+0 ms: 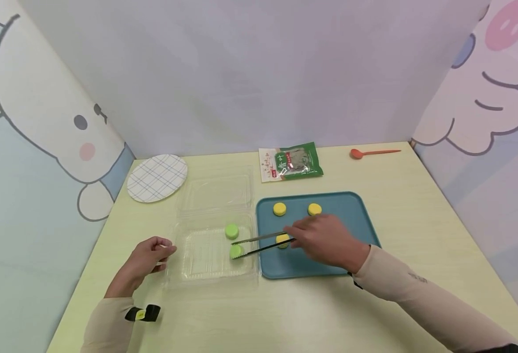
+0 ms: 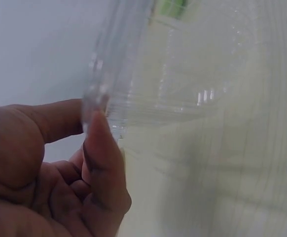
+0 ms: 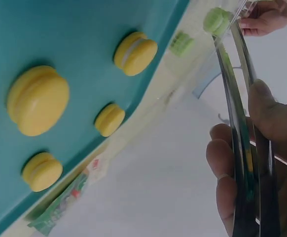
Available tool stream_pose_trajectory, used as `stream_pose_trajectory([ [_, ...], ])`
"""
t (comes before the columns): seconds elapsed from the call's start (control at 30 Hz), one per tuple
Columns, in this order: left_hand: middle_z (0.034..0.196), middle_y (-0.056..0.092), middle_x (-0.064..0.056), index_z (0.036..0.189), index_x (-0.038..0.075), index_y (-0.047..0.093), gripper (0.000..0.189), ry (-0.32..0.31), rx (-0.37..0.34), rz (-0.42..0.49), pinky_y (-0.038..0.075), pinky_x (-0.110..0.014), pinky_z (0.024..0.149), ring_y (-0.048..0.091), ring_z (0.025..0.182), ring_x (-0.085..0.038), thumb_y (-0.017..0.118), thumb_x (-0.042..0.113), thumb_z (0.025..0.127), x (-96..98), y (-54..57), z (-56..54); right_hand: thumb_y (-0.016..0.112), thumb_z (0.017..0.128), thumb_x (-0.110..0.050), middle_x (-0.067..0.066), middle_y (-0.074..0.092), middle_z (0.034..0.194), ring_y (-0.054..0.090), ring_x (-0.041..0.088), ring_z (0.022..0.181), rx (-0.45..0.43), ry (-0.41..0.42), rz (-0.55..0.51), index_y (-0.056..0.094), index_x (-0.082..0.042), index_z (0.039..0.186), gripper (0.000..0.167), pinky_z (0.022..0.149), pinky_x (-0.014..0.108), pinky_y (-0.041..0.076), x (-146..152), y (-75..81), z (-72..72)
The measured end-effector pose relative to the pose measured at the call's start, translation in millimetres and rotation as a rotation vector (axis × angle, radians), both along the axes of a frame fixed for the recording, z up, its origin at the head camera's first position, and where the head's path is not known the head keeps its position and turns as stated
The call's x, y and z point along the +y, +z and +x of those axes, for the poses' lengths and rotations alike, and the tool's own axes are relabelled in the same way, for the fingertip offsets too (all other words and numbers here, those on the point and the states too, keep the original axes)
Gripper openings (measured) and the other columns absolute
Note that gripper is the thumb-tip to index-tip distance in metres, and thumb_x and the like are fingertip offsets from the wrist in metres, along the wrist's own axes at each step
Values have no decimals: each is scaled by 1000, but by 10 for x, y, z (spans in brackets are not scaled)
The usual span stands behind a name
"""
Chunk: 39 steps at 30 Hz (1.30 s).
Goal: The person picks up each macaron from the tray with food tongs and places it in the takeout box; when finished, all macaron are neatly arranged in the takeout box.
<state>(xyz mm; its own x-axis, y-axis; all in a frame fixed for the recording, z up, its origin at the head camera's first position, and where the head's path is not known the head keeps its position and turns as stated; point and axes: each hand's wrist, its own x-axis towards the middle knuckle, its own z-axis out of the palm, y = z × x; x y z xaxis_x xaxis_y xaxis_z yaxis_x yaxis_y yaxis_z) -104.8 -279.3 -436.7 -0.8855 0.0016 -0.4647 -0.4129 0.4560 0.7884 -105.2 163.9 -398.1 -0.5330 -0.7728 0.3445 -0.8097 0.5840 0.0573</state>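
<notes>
My right hand (image 1: 325, 240) holds metal tongs (image 1: 265, 245) that reach leftward over the tray's edge. Their tips lie about a green macaron (image 1: 236, 252) inside the clear plastic container (image 1: 197, 278); whether they squeeze it I cannot tell. A second green macaron (image 1: 232, 231) sits just behind it in the container. On the container's left rim, my left hand (image 1: 146, 260) pinches the plastic between thumb and finger, as the left wrist view shows. Several yellow macarons (image 3: 39, 101) lie on the blue tray (image 1: 338, 269), one partly hidden beneath the tongs in the head view.
The container's hinged lid (image 1: 216, 193) lies folded back behind it. A white checked plate (image 1: 157, 178) is at the back left. A green and white packet (image 1: 290, 162) lies behind the tray, and a red spoon (image 1: 373, 153) at the back right. Walls enclose the table's back and sides.
</notes>
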Motion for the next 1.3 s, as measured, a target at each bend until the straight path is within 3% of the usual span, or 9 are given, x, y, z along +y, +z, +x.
stream_pose_trajectory([
  [0.47, 83, 55, -6, 117, -4, 52, 34, 5, 2, -4, 53, -29, 63, 56, 68, -17, 66, 21, 100, 1, -7, 4, 86, 81, -27, -5, 60, 68, 57, 11, 57, 52, 66, 100, 68, -16, 92, 24, 51, 25, 45, -295, 93, 0],
  [0.73, 83, 55, -6, 117, -4, 52, 34, 12, -8, -2, 54, -30, 64, 57, 68, -17, 66, 21, 100, 18, 1, 2, 86, 81, -26, -4, 63, 68, 56, 12, 55, 67, 36, 198, 69, -15, 90, 22, 51, 27, 44, -376, 209, 26],
  [1.17, 82, 55, -5, 117, -4, 51, 34, 13, -8, -13, 53, -30, 63, 56, 68, -17, 65, 22, 100, 22, -1, 9, 74, 89, -18, -5, 55, 61, 43, 10, 47, 108, -8, 311, 65, -16, 76, 16, 44, 25, 24, -459, 357, 107],
  [1.3, 83, 55, -6, 117, -4, 52, 34, 18, -12, -10, 54, -30, 64, 57, 69, -17, 66, 22, 100, 20, -10, 7, 73, 90, -16, -5, 56, 61, 43, 10, 47, 123, -12, 320, 65, -17, 75, 17, 45, 25, 23, -470, 372, 113],
])
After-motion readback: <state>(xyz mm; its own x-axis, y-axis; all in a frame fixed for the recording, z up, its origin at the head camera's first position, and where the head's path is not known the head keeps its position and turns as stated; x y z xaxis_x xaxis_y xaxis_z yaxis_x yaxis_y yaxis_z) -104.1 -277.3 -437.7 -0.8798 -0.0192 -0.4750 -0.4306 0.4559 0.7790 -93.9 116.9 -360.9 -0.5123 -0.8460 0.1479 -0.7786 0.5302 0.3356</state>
